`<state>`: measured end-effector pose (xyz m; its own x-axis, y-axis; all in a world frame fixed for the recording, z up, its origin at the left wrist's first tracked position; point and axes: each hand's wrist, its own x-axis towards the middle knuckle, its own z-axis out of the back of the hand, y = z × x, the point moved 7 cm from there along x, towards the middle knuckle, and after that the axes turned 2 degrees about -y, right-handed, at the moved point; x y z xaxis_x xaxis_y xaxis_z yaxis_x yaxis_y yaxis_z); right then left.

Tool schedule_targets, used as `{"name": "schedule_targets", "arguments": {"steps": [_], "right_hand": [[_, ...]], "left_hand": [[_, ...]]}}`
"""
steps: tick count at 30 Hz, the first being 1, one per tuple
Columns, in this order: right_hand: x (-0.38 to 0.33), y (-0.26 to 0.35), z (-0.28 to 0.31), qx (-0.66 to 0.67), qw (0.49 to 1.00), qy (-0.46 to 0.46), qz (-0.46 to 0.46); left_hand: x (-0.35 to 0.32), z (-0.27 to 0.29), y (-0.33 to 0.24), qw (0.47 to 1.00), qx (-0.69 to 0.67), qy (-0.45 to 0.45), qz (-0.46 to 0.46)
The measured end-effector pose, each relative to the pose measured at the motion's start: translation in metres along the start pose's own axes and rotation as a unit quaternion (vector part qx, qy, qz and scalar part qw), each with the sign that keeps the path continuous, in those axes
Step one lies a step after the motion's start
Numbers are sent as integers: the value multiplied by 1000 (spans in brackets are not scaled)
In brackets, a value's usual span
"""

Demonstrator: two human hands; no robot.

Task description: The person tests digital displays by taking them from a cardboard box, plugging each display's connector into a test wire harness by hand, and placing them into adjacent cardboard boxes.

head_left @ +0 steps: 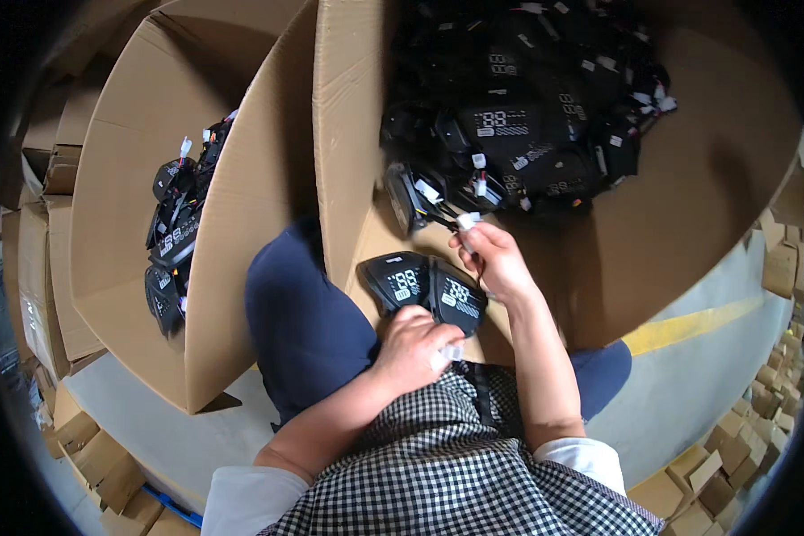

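Overhead, right hand [491,259] pinching white connector [466,218].

Head camera: single fisheye view, worn on head, facing steeply down, close above lap and cardboard boxes [268,205].

L hand [413,347] hides panel bottoms | box pile [527,116] top cut off | connectors too small

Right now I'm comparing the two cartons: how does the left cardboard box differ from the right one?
The left cardboard box holds only a short row of black display units along one side; the right cardboard box holds a big tangled heap of them. The left box stands untouched, while the right hand reaches into the right box, pinching a white connector. Both are open brown cartons.
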<state>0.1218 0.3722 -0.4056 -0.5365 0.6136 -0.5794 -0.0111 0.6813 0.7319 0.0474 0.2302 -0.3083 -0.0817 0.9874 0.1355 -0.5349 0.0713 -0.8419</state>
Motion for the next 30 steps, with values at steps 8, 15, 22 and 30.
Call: {"name": "schedule_targets", "arguments": {"steps": [8,15,22,30], "right_hand": [[-140,-40,2,225,974,-11,5],[-200,-50,3,64,997,-31,36],[-243,-52,4,50,997,-4,53],[-272,5,19,-464,833,-188,234]], "left_hand": [[-9,-5,-22,995,-12,-51,-86],[-12,-27,-44,987,-55,102,-116],[-24,-51,-43,965,-4,237,-114],[-26,-46,-35,965,-128,221,-56]]}}
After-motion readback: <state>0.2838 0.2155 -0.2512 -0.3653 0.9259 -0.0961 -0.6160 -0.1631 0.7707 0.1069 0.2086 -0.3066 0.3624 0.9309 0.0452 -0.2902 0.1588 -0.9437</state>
